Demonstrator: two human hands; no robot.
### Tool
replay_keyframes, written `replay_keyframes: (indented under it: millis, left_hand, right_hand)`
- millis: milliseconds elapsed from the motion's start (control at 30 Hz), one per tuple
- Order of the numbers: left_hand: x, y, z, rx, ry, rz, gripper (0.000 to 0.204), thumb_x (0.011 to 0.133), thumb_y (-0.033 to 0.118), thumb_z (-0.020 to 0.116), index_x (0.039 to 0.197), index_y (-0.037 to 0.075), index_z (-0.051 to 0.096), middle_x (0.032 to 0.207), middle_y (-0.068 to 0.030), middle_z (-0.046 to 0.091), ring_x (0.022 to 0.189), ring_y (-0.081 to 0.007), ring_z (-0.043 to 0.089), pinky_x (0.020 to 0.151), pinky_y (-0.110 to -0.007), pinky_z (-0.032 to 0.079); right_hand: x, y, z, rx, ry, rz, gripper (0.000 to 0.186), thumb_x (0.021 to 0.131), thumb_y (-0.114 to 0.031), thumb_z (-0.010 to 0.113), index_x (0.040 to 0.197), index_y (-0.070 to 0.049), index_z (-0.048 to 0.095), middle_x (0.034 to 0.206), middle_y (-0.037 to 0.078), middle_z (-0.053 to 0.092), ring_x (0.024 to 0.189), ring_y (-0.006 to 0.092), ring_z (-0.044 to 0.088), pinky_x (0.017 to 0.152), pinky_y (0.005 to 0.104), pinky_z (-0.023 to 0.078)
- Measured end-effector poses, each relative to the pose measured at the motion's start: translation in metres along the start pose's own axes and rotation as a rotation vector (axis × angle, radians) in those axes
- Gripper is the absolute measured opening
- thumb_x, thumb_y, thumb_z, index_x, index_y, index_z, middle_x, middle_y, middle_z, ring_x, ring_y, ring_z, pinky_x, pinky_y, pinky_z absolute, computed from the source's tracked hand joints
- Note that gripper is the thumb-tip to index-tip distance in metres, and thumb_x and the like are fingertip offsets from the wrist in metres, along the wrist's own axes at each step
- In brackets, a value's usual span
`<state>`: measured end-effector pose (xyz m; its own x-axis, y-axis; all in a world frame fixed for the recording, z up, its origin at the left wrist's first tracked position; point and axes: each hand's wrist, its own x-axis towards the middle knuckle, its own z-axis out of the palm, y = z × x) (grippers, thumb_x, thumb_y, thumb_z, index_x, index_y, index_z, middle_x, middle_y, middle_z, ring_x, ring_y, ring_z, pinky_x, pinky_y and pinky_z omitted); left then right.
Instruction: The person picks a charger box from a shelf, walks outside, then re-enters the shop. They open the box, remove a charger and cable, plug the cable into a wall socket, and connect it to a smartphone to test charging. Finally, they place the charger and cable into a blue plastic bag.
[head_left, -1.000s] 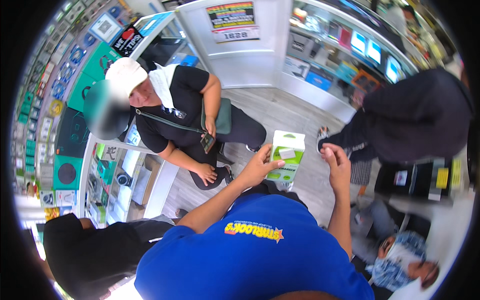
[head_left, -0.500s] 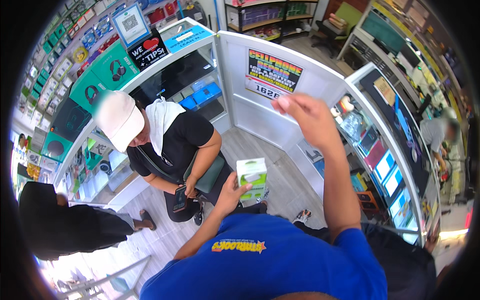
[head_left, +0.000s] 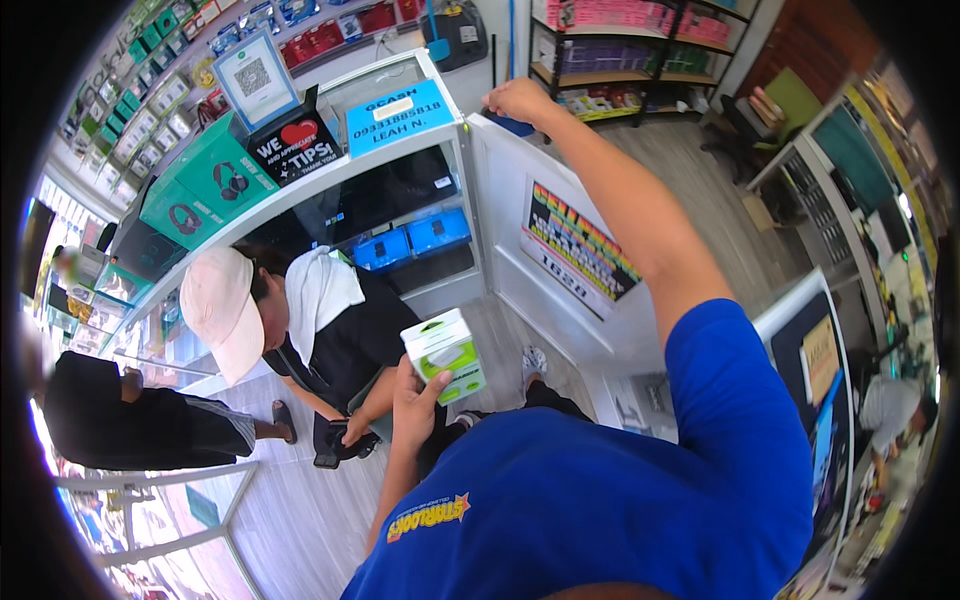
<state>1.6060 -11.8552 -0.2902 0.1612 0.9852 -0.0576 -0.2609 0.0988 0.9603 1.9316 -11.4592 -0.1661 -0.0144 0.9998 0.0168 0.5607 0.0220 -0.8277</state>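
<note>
My left hand (head_left: pixel 415 405) grips a white and green boxed package (head_left: pixel 447 365), held upright in front of my blue shirt. My right hand (head_left: pixel 515 100) is raised on an outstretched arm, with fingers curled just at the top edge of a white half-height door (head_left: pixel 500 220) that carries a colourful poster. What those fingers hold, if anything, is hidden. A glass display counter (head_left: pixel 305 225) adjoins the door on the left, with headphone boxes and signs on top.
A person in a pale cap (head_left: pixel 225 300) stands before the counter, head bowed over a dark item. Someone in dark clothing (head_left: pixel 120 420) is at far left. Beyond the door are shelves (head_left: pixel 615 60) and a chair (head_left: pixel 755 110). Another person (head_left: pixel 890 410) sits at far right.
My right hand has lifted from near the package to the door's top. The view has turned toward the door and rear shelves. The capped person has bowed their head.
</note>
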Motion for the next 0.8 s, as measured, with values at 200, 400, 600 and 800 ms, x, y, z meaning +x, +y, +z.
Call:
replay_keyframes:
  millis: [200,400,600,800]
  left_hand:
    - [0.047,0.008,0.036,0.014,0.293,-0.024,0.053,0.1,0.009,0.069,0.146,0.001,0.045,0.138,-0.013,0.063,0.126,-0.0217,0.061,0.11,-0.038,0.047]
    - [0.117,0.007,0.057,-0.021,0.306,-0.041,0.055,0.1,0.009,0.068,0.149,0.0,0.044,0.138,-0.0128,0.062,0.125,-0.021,0.061,0.108,-0.036,0.047]
    - [0.204,0.019,0.061,0.032,0.177,-0.084,0.046,0.1,0.005,0.068,0.142,0.001,0.05,0.134,-0.011,0.066,0.123,-0.0196,0.063,0.107,-0.035,0.048]
    - [0.248,0.033,0.056,-0.007,0.073,-0.182,0.047,0.099,0.006,0.07,0.141,0.002,0.052,0.132,-0.0119,0.067,0.121,-0.0195,0.064,0.105,-0.036,0.05]
  right_hand:
    - [0.085,0.04,0.027,0.388,-0.495,0.261,0.026,0.102,-0.026,0.069,0.112,-0.003,0.077,0.103,0.003,0.074,0.088,0.0124,0.066,0.081,0.026,0.052]
    - [0.103,0.062,0.028,0.548,-0.728,0.242,0.034,0.097,-0.027,0.079,0.114,0.002,0.074,0.101,0.002,0.073,0.092,0.0068,0.066,0.082,0.0209,0.054]
    - [0.111,0.081,0.043,0.804,-0.753,0.147,0.033,0.099,-0.026,0.076,0.119,0.0,0.071,0.103,0.003,0.074,0.093,0.0074,0.067,0.086,0.0225,0.054]
    - [0.107,0.098,0.058,0.826,-0.625,0.108,0.028,0.099,-0.029,0.076,0.104,-0.002,0.07,0.096,0.003,0.07,0.088,0.0109,0.062,0.083,0.0255,0.05]
